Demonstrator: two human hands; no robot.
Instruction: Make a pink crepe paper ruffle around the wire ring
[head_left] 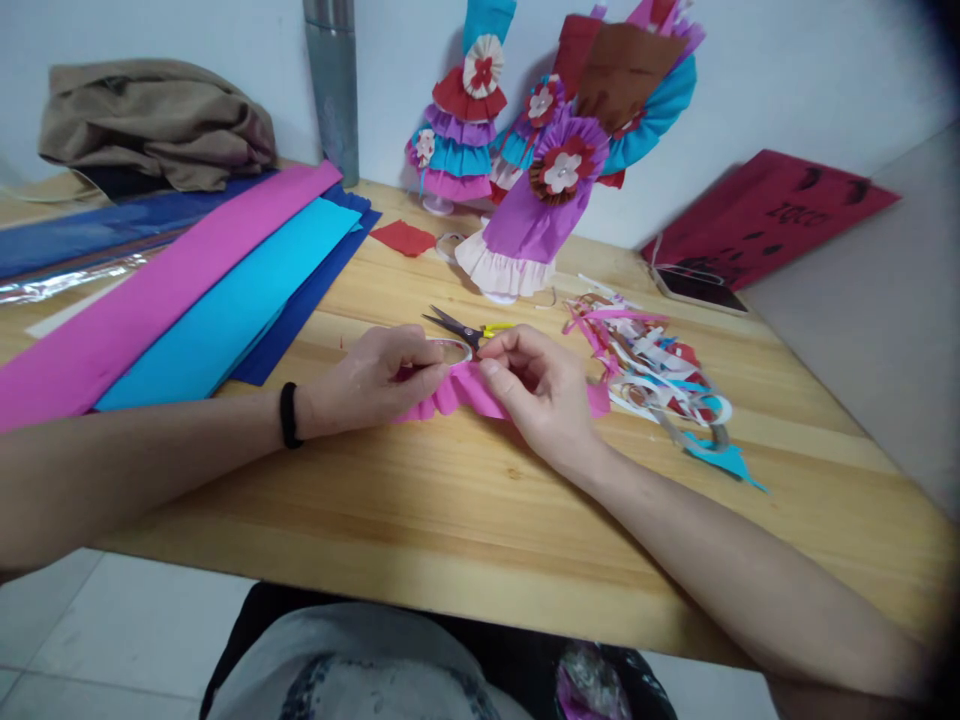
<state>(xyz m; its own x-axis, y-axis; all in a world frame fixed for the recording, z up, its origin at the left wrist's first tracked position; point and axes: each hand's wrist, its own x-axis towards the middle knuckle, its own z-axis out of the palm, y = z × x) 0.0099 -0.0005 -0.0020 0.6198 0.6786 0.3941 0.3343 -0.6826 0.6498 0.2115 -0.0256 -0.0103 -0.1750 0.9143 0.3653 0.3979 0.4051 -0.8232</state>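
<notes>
Both hands meet over the middle of the table on a strip of pink crepe paper (pixel 480 392), gathered into ruffles along its upper edge. My left hand (pixel 386 375) pinches the strip's left part between thumb and fingers. On the right side, my right hand (pixel 544 390) pinches the upper edge with thumb and forefinger, its other fingers curled. A narrow white band (pixel 459 345) loops up between the hands along the gathered edge; its ends are hidden by the fingers. Just behind lie scissors (pixel 461 328) with yellow handles, blades apart and pointing left.
Folded pink (pixel 187 270) and turquoise crepe paper (pixel 232 295) lie at left. Ruffled paper dresses (pixel 525 215) stand at the back, near a grey bottle (pixel 334 100). Paper scraps (pixel 645 350), a phone (pixel 701 290) and a red bag (pixel 780 215) are at right.
</notes>
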